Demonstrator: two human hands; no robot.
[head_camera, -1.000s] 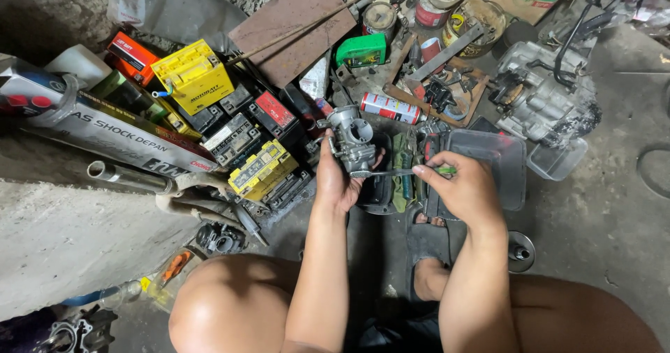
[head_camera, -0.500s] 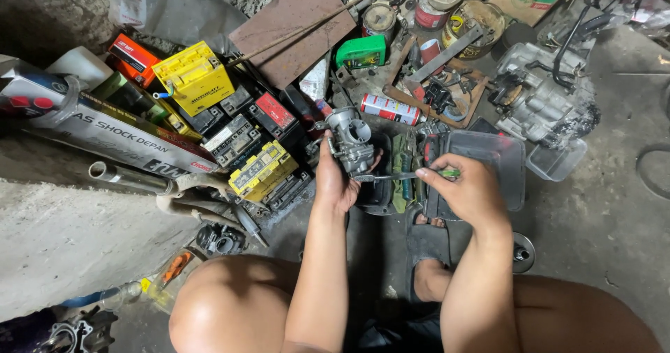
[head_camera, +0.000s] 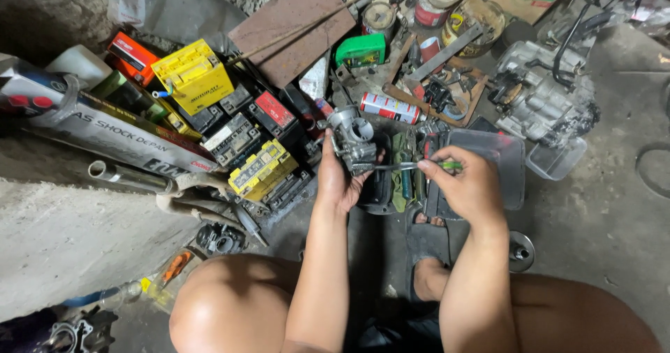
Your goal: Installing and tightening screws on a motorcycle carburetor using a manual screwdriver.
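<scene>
Left hand (head_camera: 340,178) raised over the cluttered floor (head_camera: 614,213), forearm upright, grip closed around a grey metal carburetor (head_camera: 352,138) held just right of the yellow batteries (head_camera: 259,166). Right hand (head_camera: 469,185) level with it, wrist bent inward, grip pinched shut on a green-handled screwdriver (head_camera: 419,165), shaft lying crosswise, tip touching the carburetor's lower side. Clear plastic tray (head_camera: 509,159) just behind.

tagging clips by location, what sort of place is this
Most likely a small motorcycle repair workshop, with the work done on a concrete floor. The left hand holds a carburetor while the right hand works a screwdriver into it; vehicle batteries and an engine block lie around.
</scene>
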